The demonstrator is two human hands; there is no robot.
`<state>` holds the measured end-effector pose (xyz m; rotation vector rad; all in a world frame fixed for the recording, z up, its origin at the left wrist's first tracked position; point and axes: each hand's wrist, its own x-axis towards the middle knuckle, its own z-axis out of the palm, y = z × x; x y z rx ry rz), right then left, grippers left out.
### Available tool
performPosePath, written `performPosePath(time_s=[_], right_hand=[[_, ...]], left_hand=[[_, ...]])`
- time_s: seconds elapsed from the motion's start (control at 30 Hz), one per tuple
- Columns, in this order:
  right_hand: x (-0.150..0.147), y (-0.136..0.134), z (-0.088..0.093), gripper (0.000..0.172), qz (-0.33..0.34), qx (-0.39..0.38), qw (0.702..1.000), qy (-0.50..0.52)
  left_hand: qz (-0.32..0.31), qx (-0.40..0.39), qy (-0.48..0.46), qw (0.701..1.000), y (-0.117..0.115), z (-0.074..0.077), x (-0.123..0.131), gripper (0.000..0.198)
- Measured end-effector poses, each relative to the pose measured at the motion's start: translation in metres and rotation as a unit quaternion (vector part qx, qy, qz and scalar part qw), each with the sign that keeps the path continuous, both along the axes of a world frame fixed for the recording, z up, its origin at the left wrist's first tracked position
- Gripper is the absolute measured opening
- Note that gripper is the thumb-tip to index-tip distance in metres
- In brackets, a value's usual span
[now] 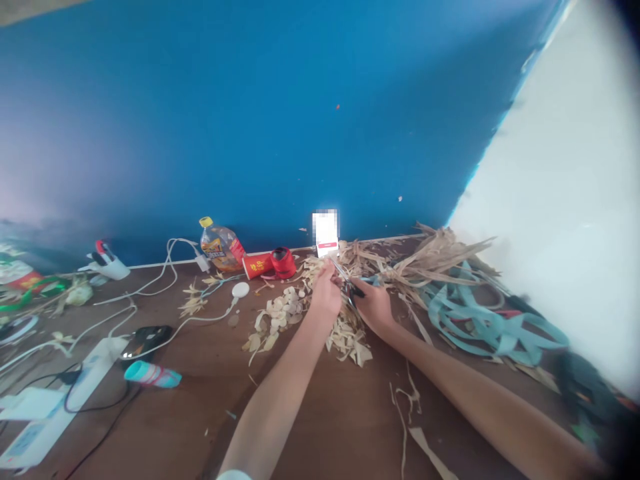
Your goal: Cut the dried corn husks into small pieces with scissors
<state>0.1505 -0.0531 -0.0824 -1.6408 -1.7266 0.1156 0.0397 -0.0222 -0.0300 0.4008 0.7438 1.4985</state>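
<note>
Black-handled scissors (356,291) gripped in right hand (375,307) | left hand (327,293): I can't tell its hold | pale scraps (350,343) on counter (200,427)

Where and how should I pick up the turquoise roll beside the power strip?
Probably pinch the turquoise roll across its middle, from above and the near side: it lies roughly left to right, black device behind, power strip to its left.

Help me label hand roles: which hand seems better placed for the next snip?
Probably the right hand: it holds the black-handled scissors, angled forward toward the left hand, which shows no cutting tool of its own.
</note>
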Motion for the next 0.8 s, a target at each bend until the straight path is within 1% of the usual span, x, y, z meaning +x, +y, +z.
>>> performPosePath(time_s=[0.17, 0.27, 0.37, 0.5, 0.67, 0.8], right_hand=[[0.0, 0.0, -0.001, 0.036, 0.017, -0.003, 1.0, -0.002], [0.0, -0.001, 0.0, 0.034, 0.017, -0.002, 1.0, 0.01], [0.0, -0.002, 0.001, 0.033, 0.009, 0.009, 1.0, 0.026], [-0.001, -0.002, 0.001, 0.032, 0.016, 0.016, 1.0, 0.021], [-0.001, -0.001, 0.001, 0.032, 0.022, 0.018, 0.999, 0.017], [0.001, 0.0, -0.001, 0.032, 0.039, 0.009, 0.999, 0.024]], left_hand=[[0.042, 0.028, 0.062, 0.997, -0.001, -0.001, -0.003, 0.028], [0.05, 0.054, 0.116, 0.991, -0.002, 0.001, -0.007, 0.03], [0.048, 0.064, 0.14, 0.987, -0.002, 0.005, -0.011, 0.031], [0.041, 0.059, 0.144, 0.987, -0.002, 0.007, -0.012, 0.033], [0.024, 0.075, 0.147, 0.986, 0.0, 0.001, -0.012, 0.031], [0.016, 0.082, 0.166, 0.983, 0.002, -0.002, -0.015, 0.031]])
